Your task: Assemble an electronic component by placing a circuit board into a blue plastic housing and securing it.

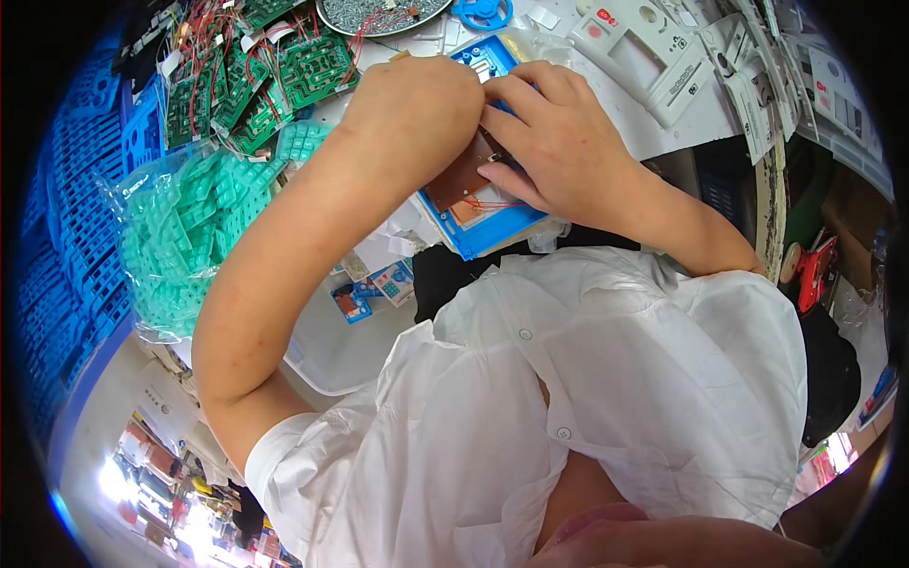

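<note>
A blue plastic casing [471, 244] lies at the table's near edge with its open side up. Inside it sits a brown circuit board [453, 182], with thin red wires [494, 204] along its lower side. My left hand [426, 93] bends over the far part of the board; its fingers are hidden behind the back of the hand. From the right, my right hand [561, 133] curls over the casing, thumb on the board's edge, bent fingertips close against my left hand. Whatever lies between the fingertips is hidden.
Green circuit boards [312, 74] with red wires pile up at the far left, beside a bag of green keypads [194, 222]. A round metal tray [379, 21] holds small parts. White panels [653, 62] lie far right; blue casings [71, 256] stack leftmost. Below the table edge stands a translucent bin [331, 355].
</note>
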`<move>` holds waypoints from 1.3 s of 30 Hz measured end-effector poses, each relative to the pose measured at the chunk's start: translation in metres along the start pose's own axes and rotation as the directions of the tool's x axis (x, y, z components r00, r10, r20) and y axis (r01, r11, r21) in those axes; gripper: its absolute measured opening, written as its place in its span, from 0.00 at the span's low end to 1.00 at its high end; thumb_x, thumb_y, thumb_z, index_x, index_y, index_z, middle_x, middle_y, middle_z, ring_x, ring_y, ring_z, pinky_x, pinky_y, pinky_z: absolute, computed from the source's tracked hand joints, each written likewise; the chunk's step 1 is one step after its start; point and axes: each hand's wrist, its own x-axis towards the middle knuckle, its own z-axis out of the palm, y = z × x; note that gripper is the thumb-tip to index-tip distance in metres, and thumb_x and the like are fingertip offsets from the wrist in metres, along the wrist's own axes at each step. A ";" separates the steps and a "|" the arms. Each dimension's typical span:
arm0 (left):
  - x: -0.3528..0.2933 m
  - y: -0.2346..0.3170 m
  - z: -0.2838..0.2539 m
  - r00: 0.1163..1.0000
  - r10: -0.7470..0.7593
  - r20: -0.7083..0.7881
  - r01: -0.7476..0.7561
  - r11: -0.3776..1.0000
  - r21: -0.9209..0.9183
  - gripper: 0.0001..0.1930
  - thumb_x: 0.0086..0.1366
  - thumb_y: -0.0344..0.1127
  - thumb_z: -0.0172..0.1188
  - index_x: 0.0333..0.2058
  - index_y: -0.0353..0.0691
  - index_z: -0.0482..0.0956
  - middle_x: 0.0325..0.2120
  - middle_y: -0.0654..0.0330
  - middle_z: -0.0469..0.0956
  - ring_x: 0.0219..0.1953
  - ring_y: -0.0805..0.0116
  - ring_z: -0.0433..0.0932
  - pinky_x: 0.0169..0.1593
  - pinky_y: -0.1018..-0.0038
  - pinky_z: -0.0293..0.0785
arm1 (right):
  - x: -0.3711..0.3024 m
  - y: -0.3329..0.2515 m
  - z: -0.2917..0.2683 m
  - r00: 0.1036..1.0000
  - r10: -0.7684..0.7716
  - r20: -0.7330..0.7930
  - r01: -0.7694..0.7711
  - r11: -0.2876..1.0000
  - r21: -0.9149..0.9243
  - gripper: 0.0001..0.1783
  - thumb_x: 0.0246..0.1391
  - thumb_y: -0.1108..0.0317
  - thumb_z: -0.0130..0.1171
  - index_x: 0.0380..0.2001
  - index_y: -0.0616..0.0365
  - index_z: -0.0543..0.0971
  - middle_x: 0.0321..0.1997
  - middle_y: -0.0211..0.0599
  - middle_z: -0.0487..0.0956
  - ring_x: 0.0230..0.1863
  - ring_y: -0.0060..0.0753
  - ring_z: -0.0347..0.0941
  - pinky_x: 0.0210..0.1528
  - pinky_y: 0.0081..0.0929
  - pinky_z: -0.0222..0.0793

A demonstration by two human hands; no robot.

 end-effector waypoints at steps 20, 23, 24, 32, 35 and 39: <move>-0.067 -0.020 0.020 0.583 -0.750 -0.312 0.468 0.624 -0.626 0.12 0.65 0.41 0.67 0.31 0.37 0.85 0.22 0.56 0.81 0.24 0.60 0.79 0.31 0.67 0.73 | -0.004 0.011 -0.007 0.999 -0.005 -0.034 0.012 0.977 0.214 0.26 0.48 0.60 0.72 0.50 0.58 0.81 0.55 0.37 0.77 0.58 0.49 0.68 0.59 0.43 0.67; -0.069 -0.009 0.031 0.590 -0.773 -0.235 0.569 0.604 -0.558 0.14 0.63 0.44 0.69 0.30 0.38 0.85 0.21 0.57 0.79 0.24 0.60 0.77 0.32 0.65 0.72 | -0.002 0.017 -0.008 0.996 0.021 -0.091 0.004 0.964 0.264 0.24 0.49 0.59 0.71 0.49 0.56 0.82 0.53 0.36 0.78 0.56 0.48 0.69 0.57 0.42 0.69; -0.069 -0.010 0.035 0.620 -0.740 -0.262 0.561 0.651 -0.511 0.19 0.60 0.49 0.73 0.35 0.37 0.87 0.26 0.60 0.82 0.26 0.69 0.77 0.32 0.73 0.71 | 0.001 0.018 -0.011 0.994 0.016 -0.111 0.013 0.967 0.255 0.23 0.49 0.60 0.71 0.48 0.56 0.83 0.54 0.37 0.78 0.57 0.48 0.69 0.56 0.41 0.70; -0.045 -0.005 0.046 0.564 -0.745 -0.355 0.289 0.581 -0.761 0.10 0.58 0.37 0.72 0.32 0.36 0.86 0.34 0.55 0.83 0.34 0.60 0.80 0.38 0.66 0.75 | 0.032 0.024 -0.014 0.989 -0.067 -0.135 0.101 0.959 0.264 0.20 0.51 0.68 0.69 0.50 0.57 0.83 0.51 0.38 0.81 0.54 0.45 0.72 0.55 0.39 0.71; -0.039 -0.002 0.049 0.545 -0.709 -0.446 0.179 0.619 -0.765 0.09 0.58 0.36 0.72 0.31 0.36 0.86 0.32 0.56 0.84 0.33 0.61 0.80 0.38 0.66 0.75 | 0.047 0.026 -0.002 0.989 -0.024 -0.147 0.073 0.940 0.333 0.20 0.55 0.68 0.68 0.52 0.57 0.83 0.48 0.39 0.82 0.52 0.44 0.75 0.54 0.37 0.72; -0.036 0.004 0.047 0.547 -0.658 -0.518 0.178 0.696 -0.696 0.06 0.58 0.33 0.72 0.30 0.38 0.84 0.25 0.61 0.81 0.27 0.67 0.75 0.34 0.69 0.70 | 0.058 0.018 0.005 0.973 -0.042 -0.229 0.120 0.932 0.343 0.19 0.57 0.63 0.66 0.52 0.54 0.82 0.44 0.38 0.83 0.49 0.46 0.77 0.53 0.39 0.73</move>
